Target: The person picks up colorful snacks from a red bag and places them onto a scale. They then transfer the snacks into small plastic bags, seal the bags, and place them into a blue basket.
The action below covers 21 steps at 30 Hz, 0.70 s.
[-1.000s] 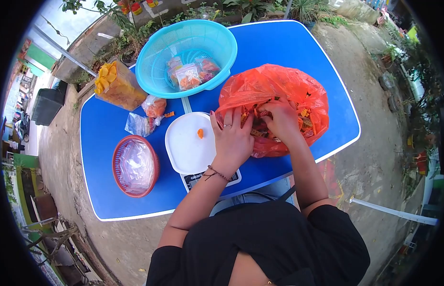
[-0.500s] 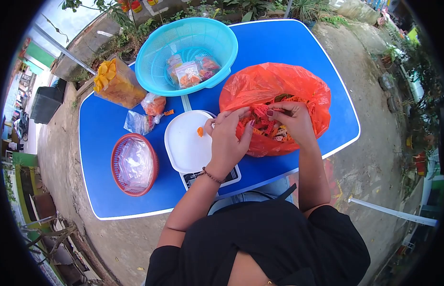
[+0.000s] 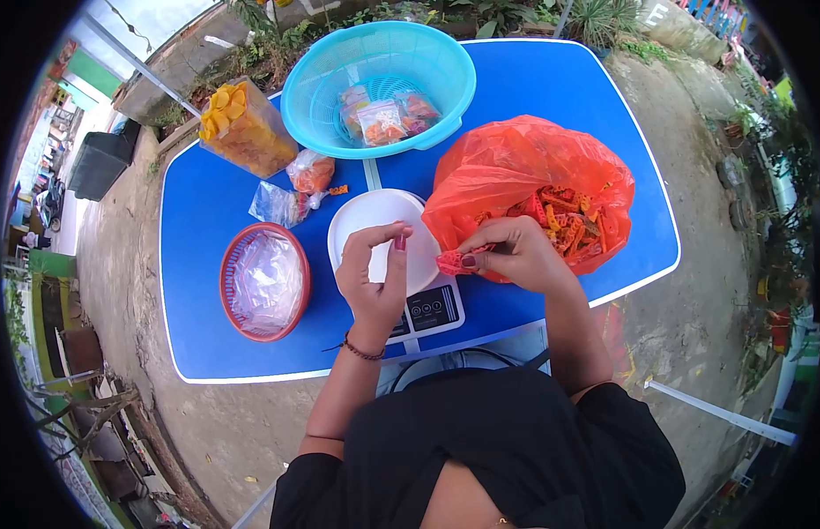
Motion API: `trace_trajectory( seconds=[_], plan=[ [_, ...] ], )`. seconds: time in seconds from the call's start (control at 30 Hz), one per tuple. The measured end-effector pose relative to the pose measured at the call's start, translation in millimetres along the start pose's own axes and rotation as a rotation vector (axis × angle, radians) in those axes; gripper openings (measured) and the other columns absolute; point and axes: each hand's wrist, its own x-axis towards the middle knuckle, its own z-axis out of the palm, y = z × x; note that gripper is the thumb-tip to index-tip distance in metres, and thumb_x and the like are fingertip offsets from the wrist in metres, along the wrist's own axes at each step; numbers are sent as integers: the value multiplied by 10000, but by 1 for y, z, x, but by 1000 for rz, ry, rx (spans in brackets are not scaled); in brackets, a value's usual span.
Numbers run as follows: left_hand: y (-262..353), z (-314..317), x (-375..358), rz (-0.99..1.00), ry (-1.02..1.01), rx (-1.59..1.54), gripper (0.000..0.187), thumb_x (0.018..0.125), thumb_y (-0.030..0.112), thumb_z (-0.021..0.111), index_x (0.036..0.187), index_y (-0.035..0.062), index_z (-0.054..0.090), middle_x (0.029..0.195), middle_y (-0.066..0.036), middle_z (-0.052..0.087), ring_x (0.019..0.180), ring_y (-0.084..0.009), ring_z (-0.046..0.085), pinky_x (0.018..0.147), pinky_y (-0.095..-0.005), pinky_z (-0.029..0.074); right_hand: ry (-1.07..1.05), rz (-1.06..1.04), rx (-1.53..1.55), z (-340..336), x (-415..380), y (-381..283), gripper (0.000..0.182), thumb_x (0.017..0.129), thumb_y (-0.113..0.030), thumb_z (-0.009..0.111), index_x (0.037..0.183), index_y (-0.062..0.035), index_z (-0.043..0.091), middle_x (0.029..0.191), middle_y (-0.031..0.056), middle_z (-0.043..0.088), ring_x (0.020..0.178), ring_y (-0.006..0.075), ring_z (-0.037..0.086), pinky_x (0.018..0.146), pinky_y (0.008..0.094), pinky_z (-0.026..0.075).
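My right hand (image 3: 515,256) pinches a small bunch of red snack pieces (image 3: 449,261) just outside the mouth of the orange plastic bag (image 3: 524,167). More red and orange snacks (image 3: 568,225) fill that bag. My left hand (image 3: 374,278) hovers with curled fingers over the white plate (image 3: 374,212) on the digital scale (image 3: 432,309). Whether it holds anything small is unclear. Both hands are close together at the bag's left edge.
On the blue table (image 3: 207,220) stand a turquoise basket (image 3: 322,97) with small filled packets, a red basket (image 3: 229,282) of clear bags, a bag of yellow chips (image 3: 247,132) and two small filled packets (image 3: 311,172). Bare ground surrounds the table.
Both hands have come out of the orange bag and shifted left. The right hand now grips red snack pieces; the left hand has lifted over the scale plate.
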Motion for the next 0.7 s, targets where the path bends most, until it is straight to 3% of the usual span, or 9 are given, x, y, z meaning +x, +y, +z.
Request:
trace_trajectory(
  seconds=[0.17, 0.27, 0.4, 0.47, 0.57, 0.7],
  plan=[
    [-9, -33, -5, -173, 123, 16, 174, 937, 18, 639, 1102, -12, 686, 999, -111, 751, 971, -190, 698, 916, -326, 519, 86, -125, -114, 49, 27, -1, 196, 856, 73, 702, 1043, 46, 754, 937, 138, 739, 826, 165, 720, 733, 285, 573],
    [-14, -46, -13, -201, 138, 30, 175, 971, 31, 618, 1123, -25, 684, 1036, -104, 746, 976, -151, 672, 911, -298, 499, 137, -150, -149, 61, 38, 5, 238, 886, 67, 691, 1109, 17, 757, 916, 88, 710, 784, 129, 686, 714, 266, 557],
    [-14, -43, -17, -236, 142, -5, 188, 919, 3, 629, 1093, -6, 699, 1004, -110, 753, 969, -194, 698, 923, -330, 514, 159, -121, -136, 62, 38, 4, 229, 888, 25, 706, 1110, 9, 758, 962, 143, 743, 831, 186, 728, 742, 290, 569],
    [-16, -40, -18, -227, 126, 11, 187, 903, 3, 638, 1078, -2, 705, 1006, -110, 754, 965, -198, 698, 909, -328, 515, 179, -145, -188, 63, 36, 1, 239, 888, 24, 708, 1120, -1, 759, 964, 143, 744, 831, 188, 726, 743, 293, 568],
    [-16, -34, -15, -189, 90, 21, 188, 880, 10, 654, 1058, 13, 715, 1008, -101, 756, 948, -205, 698, 898, -330, 505, 191, -196, -102, 63, 35, 7, 266, 887, 41, 707, 1145, -4, 755, 904, 98, 709, 746, 123, 672, 690, 243, 541],
    [-6, -25, -10, -91, 21, 109, 189, 863, 37, 680, 1045, 57, 730, 1010, -60, 756, 949, -214, 688, 906, -344, 469, 149, -157, -246, 40, 20, -14, 219, 892, 2, 710, 1106, 8, 755, 955, 143, 748, 829, 179, 720, 746, 304, 562]
  ],
)
